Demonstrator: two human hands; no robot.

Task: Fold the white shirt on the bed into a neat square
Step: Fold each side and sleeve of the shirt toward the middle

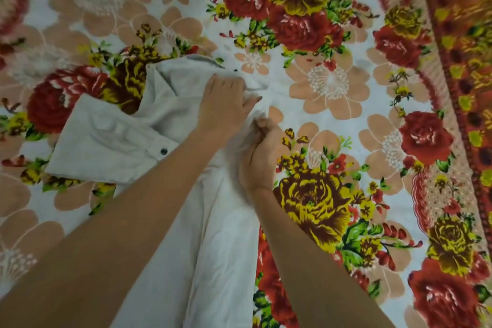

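Note:
The white shirt (165, 104) lies crumpled on the flowered bed cover (330, 82), its body running from the middle down to the bottom edge. One sleeve with a dark cuff button (163, 151) sticks out to the left. My left hand (225, 100) rests on the shirt near the collar, fingers gripping a fold of cloth. My right hand (259, 157) is just below and right of it, closed in a fist around a bunch of the shirt's fabric. The shirt's far right edge is hard to tell from the white cover.
The bed cover has large red, yellow and peach flowers on white. A red and orange patterned border (460, 61) runs along the right side. Both forearms cross the lower part of the shirt.

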